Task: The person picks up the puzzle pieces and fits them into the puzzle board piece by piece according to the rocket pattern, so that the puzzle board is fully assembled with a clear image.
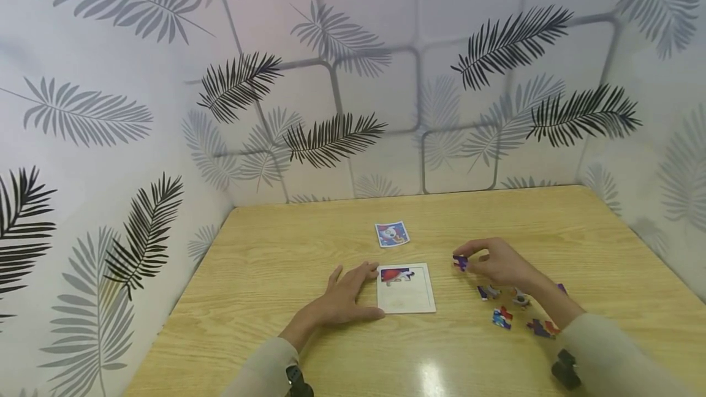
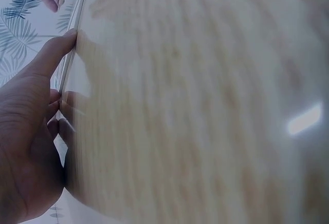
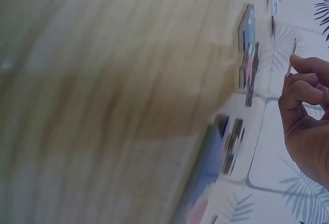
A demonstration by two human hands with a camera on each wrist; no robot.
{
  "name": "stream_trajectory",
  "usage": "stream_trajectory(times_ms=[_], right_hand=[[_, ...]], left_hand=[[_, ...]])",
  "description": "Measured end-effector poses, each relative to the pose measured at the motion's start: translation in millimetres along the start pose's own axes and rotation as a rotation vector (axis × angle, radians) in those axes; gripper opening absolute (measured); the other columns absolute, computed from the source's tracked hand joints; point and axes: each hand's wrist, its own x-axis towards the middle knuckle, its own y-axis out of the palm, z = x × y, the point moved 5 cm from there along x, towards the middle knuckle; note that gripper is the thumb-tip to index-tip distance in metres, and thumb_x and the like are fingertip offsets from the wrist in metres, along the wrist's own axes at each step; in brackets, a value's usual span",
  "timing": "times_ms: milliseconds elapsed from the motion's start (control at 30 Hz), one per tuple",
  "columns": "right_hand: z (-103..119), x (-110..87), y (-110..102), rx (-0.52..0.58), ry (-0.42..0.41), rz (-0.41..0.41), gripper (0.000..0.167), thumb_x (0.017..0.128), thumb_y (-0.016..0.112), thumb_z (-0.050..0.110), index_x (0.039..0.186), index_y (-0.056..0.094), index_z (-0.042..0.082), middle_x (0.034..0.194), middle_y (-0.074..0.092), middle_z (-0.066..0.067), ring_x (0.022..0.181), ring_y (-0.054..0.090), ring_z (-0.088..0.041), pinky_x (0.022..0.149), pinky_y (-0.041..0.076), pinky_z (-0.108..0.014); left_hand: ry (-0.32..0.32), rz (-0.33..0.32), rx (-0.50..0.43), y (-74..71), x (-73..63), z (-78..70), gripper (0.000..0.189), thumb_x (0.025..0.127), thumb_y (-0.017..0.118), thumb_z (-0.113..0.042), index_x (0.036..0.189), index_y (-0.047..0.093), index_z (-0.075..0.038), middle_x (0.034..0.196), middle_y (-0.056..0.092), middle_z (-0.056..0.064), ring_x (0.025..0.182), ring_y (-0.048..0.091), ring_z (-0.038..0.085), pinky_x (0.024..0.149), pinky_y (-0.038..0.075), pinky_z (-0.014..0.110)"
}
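Note:
A square white puzzle tray (image 1: 405, 300) lies on the table, with a few joined pieces (image 1: 396, 275) showing red and purple along its top left. My left hand (image 1: 349, 299) rests at the tray's left side, thumb near the lower left corner and fingertips at the upper left edge. To the right of the tray, my right hand (image 1: 499, 262) pinches a purple jigsaw piece (image 1: 460, 262) between thumb and fingers. In the right wrist view that piece (image 3: 291, 58) is seen edge-on, held above the table.
Several loose jigsaw pieces (image 1: 502, 317) lie under and near my right forearm, partly hidden by it. A small picture card (image 1: 392, 234) with a blue and red print sits beyond the tray. Leaf-patterned walls stand behind the wooden table (image 1: 298, 231) and at its sides.

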Motion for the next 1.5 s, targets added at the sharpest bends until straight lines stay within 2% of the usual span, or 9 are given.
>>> stream_trajectory(times_ms=[133,200,267,367,467,733,833,1200,1500], right_hand=[[4,7.1,8,-0.024,-0.004,-0.004,0.033,0.088,0.064,0.002,0.121,0.069,0.006,0.125,0.063,-0.021,0.086,0.061,-0.018,0.060,0.049,-0.023],[6,10.1,12,-0.031,-0.002,-0.007,0.033,0.088,0.065,0.001,0.120,0.070,0.006,0.124,0.064,-0.020,0.099,0.062,-0.023,0.065,0.052,-0.026],[8,12.5,16,-0.042,-0.005,-0.006,0.033,0.087,0.065,0.001,0.119,0.071,0.007,0.123,0.065,-0.018,0.104,0.063,-0.026,0.071,0.055,-0.030],[13,16.6,22,-0.070,-0.027,-0.002,0.032,0.086,0.065,0.000,0.117,0.072,0.007,0.120,0.067,-0.015,0.108,0.063,-0.029,0.082,0.058,-0.043],[17,21.7,29,-0.111,-0.056,-0.001,0.031,0.086,0.066,0.000,0.115,0.073,0.008,0.116,0.070,-0.010,0.114,0.061,-0.030,0.098,0.052,-0.052],[26,33.4,45,-0.148,-0.066,0.003,0.026,0.085,0.069,0.002,0.109,0.076,0.010,0.110,0.073,-0.006,0.113,0.062,-0.029,0.099,0.050,-0.055],[27,37.1,49,-0.145,-0.045,0.003,0.025,0.085,0.070,0.003,0.108,0.076,0.011,0.111,0.073,-0.004,0.114,0.061,-0.028,0.099,0.050,-0.054],[34,44.5,63,-0.144,-0.047,0.026,0.027,0.083,0.070,-0.003,0.106,0.077,0.009,0.117,0.072,-0.010,0.124,0.057,-0.038,0.104,0.044,-0.061],[42,45.1,70,-0.163,-0.048,0.029,0.029,0.082,0.069,-0.006,0.106,0.077,0.008,0.118,0.070,-0.012,0.122,0.056,-0.040,0.105,0.042,-0.062]], left_hand=[[0.006,-0.002,-0.005,-0.2,-0.1,0.1,0.092,0.085,0.068,-0.062,0.157,0.025,-0.022,0.163,0.032,-0.007,0.156,0.013,0.020,0.123,-0.007,0.059],[0.007,-0.001,-0.004,-0.1,-0.2,-0.2,0.092,0.085,0.068,-0.063,0.157,0.026,-0.022,0.163,0.031,-0.007,0.157,0.013,0.019,0.123,-0.007,0.059],[0.009,-0.001,-0.003,0.1,-0.1,-0.3,0.091,0.085,0.067,-0.063,0.156,0.027,-0.021,0.164,0.029,-0.007,0.156,0.013,0.020,0.123,-0.007,0.059],[0.009,-0.001,0.001,0.7,-0.1,0.1,0.089,0.085,0.067,-0.063,0.155,0.031,-0.021,0.165,0.027,-0.008,0.156,0.013,0.019,0.123,-0.007,0.058],[0.010,-0.003,0.003,1.3,0.3,1.1,0.088,0.085,0.067,-0.064,0.154,0.034,-0.020,0.166,0.025,-0.008,0.156,0.014,0.019,0.123,-0.007,0.058],[0.000,0.007,0.005,0.7,1.0,1.8,0.090,0.085,0.066,-0.065,0.156,0.029,-0.021,0.165,0.026,-0.008,0.156,0.016,0.019,0.123,-0.006,0.058],[-0.006,0.012,0.006,0.0,1.2,1.4,0.091,0.085,0.066,-0.064,0.156,0.028,-0.021,0.165,0.026,-0.008,0.156,0.016,0.019,0.123,-0.007,0.057],[-0.006,0.015,-0.002,0.3,1.8,2.9,0.093,0.085,0.067,-0.063,0.157,0.025,-0.022,0.163,0.033,-0.008,0.156,0.016,0.018,0.123,-0.007,0.057],[-0.004,0.011,-0.001,1.0,1.7,3.8,0.089,0.085,0.066,-0.065,0.155,0.030,-0.023,0.165,0.027,-0.011,0.156,0.015,0.015,0.123,-0.008,0.056]])
